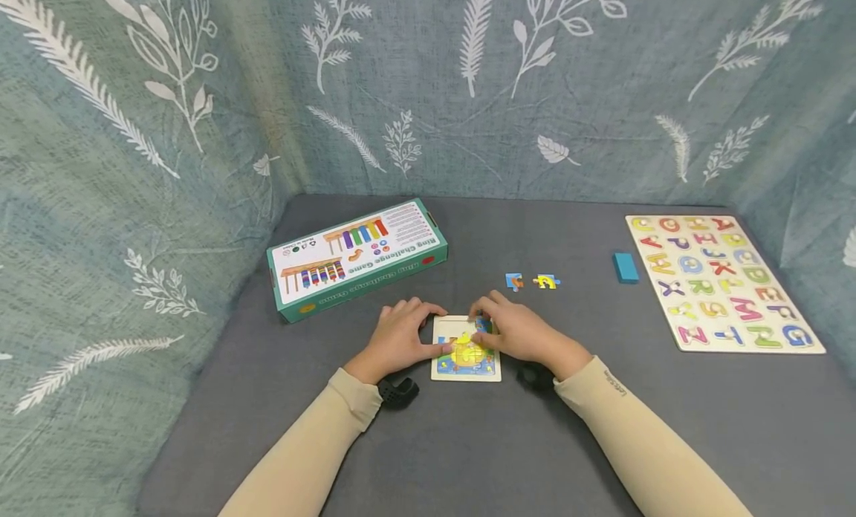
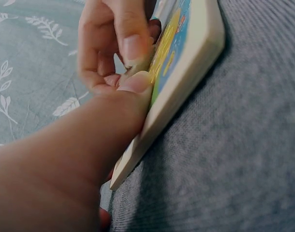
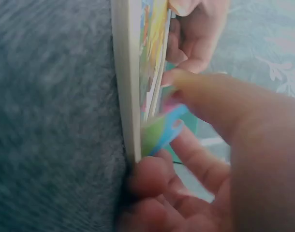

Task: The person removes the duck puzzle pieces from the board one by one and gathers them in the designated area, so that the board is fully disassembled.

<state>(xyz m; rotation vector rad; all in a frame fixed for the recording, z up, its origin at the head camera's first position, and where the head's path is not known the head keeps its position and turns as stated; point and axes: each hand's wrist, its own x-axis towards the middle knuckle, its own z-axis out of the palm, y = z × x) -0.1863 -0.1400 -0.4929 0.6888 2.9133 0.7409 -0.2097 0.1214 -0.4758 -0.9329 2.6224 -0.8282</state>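
A small wooden jigsaw puzzle board with a yellow and blue picture lies between the two hands. My left hand grips its left side, thumb on the picture and index finger at the far left corner. My right hand is over the board's far right part. In the right wrist view its thumb and fingers pinch a blurred green and blue puzzle piece, tilted at the board's edge. Beyond the right hand lie a blue and orange puzzle piece and a yellow one.
A green and white Ring Challenge Game box stands at the back left. To the right are a blue block and a large alphabet puzzle board. Patterned cloth hangs behind the grey table.
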